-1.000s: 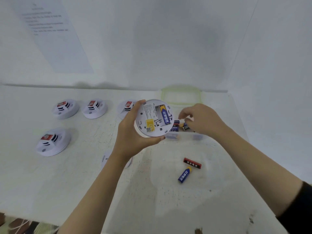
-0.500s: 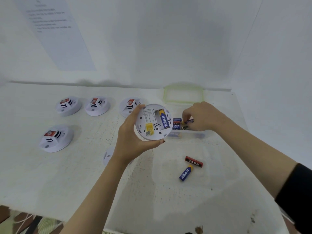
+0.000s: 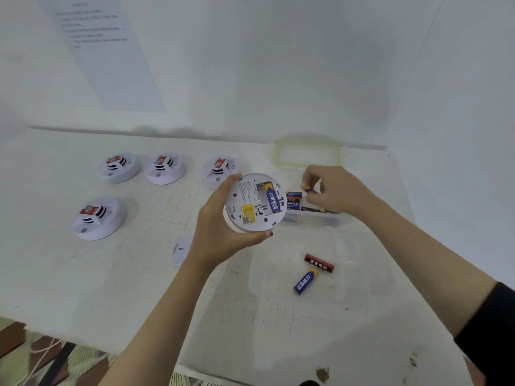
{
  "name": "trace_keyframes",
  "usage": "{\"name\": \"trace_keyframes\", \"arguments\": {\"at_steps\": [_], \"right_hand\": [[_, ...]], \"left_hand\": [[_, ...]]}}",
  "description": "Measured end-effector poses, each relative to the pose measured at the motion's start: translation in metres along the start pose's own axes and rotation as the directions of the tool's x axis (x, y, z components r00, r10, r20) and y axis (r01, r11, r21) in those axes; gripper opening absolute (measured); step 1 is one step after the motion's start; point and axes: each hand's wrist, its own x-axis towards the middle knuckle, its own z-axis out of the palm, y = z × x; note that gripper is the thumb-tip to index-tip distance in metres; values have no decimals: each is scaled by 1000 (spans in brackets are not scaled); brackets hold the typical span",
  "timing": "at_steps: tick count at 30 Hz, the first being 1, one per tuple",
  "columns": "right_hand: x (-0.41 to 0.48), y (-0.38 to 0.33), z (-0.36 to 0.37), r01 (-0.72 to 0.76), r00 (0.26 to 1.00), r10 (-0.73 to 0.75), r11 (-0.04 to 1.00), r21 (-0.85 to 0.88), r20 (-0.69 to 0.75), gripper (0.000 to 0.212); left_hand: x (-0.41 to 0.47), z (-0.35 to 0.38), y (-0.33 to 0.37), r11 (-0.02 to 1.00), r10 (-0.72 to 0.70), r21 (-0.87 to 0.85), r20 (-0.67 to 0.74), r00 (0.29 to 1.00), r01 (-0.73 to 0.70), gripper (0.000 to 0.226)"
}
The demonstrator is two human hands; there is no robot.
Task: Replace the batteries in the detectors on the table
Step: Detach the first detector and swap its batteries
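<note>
My left hand (image 3: 220, 232) holds a white round detector (image 3: 255, 203) above the table, its back facing me and the battery bay uncovered. One blue battery (image 3: 271, 197) sits in the right slot; the slot beside it is empty. My right hand (image 3: 334, 190) hovers over a clear box of batteries (image 3: 312, 215), its fingertips pinched on a blue and yellow battery (image 3: 308, 188). Several more detectors lie dome up on the table, such as one at the left (image 3: 99, 217) and one just behind the held detector (image 3: 218, 169).
A red and black battery (image 3: 319, 263) and a blue battery (image 3: 305, 281) lie in a clear lid (image 3: 362, 274) at the front right. The detector's cover plate (image 3: 181, 249) rests by my left wrist. A green-rimmed lid (image 3: 308, 151) lies near the back wall.
My right hand has dipped into the battery box and lifted up with a blue and yellow battery pinched in its fingers. My left hand keeps holding the detector.
</note>
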Motion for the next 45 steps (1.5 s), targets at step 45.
{"name": "trace_keyframes", "arguments": {"at_steps": [45], "right_hand": [[-35, -184, 89, 67, 996, 15, 542, 838, -90, 64]], "left_hand": [[-22, -130, -29, 993, 56, -112, 75, 996, -47, 98]]}}
